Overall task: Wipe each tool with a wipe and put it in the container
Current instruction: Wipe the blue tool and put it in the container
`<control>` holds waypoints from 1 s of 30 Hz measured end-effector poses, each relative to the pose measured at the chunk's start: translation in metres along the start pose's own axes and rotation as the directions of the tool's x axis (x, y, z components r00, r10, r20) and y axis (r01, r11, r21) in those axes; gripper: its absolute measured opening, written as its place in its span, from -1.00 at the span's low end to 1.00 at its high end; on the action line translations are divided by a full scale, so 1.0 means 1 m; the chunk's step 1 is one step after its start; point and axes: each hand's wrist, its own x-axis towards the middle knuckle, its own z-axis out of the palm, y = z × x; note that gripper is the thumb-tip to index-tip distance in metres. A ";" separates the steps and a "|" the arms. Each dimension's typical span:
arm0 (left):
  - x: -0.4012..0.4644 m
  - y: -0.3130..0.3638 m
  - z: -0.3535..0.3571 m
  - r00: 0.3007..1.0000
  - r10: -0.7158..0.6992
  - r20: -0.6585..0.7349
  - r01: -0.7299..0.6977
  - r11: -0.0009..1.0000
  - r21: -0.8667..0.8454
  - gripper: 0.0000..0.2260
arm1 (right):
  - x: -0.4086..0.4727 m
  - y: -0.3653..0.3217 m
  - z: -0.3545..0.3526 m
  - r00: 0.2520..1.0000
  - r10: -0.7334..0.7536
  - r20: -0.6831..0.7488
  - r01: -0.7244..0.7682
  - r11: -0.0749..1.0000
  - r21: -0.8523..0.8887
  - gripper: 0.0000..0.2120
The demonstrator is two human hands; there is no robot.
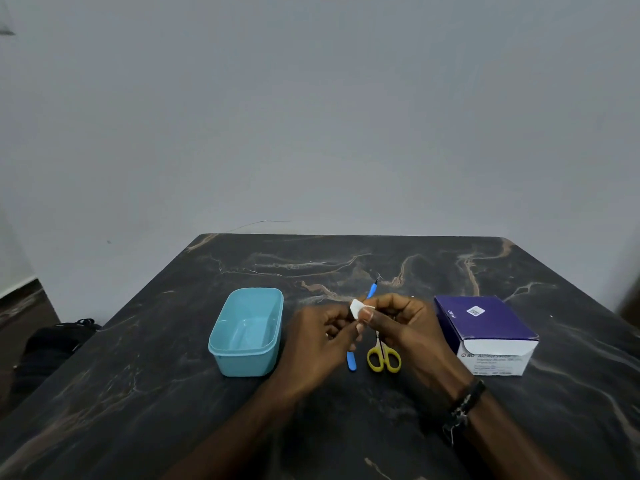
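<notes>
Head view: both hands, left hand [322, 336] and right hand [403, 327], pinch wipe [358, 308].

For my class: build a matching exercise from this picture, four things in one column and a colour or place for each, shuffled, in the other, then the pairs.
Things:
1. container
2. scissors
3. swab box
4. wipe

Descriptions:
A. pinched between both hands
B. light blue, nothing inside
C. yellow handles
D. purple top, at the right

Pairs: 1-B, 2-C, 3-D, 4-A
</notes>
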 end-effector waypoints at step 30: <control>-0.006 -0.016 0.007 0.996 -0.074 -0.049 0.058 0.961 -0.270 -0.96 | 0.004 -0.013 0.000 0.985 0.132 -0.115 -0.113 0.980 0.164 -0.66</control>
